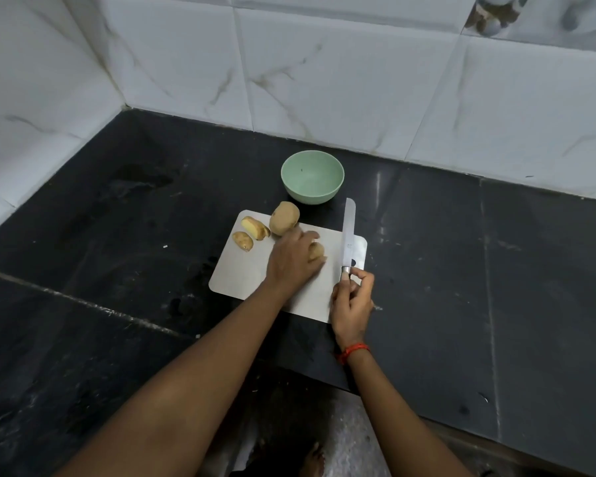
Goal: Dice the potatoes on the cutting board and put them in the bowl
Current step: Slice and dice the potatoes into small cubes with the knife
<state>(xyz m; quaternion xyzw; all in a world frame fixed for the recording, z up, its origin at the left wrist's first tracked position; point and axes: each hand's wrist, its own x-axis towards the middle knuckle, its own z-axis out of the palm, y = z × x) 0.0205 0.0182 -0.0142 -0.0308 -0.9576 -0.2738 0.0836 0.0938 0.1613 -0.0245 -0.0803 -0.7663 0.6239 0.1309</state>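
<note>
A pale cutting board [245, 270] lies on the dark counter. On its far edge sits a whole potato [284, 217]. Left of it lie two cut pieces, one showing yellow flesh [255, 227] and a smaller one [243, 241]. My left hand [295, 258] covers and holds another potato piece [316, 251] in the middle of the board. My right hand [351, 301] grips the handle of a knife [348, 232], whose blade points away along the board's right side. A light green bowl [312, 176] stands just beyond the board with nothing in it.
White marble-look tiled walls [324, 80] meet in a corner at the back left. The black stone counter [117, 235] spreads on all sides of the board. Its front edge runs at the lower right, with floor and a foot [313, 459] below.
</note>
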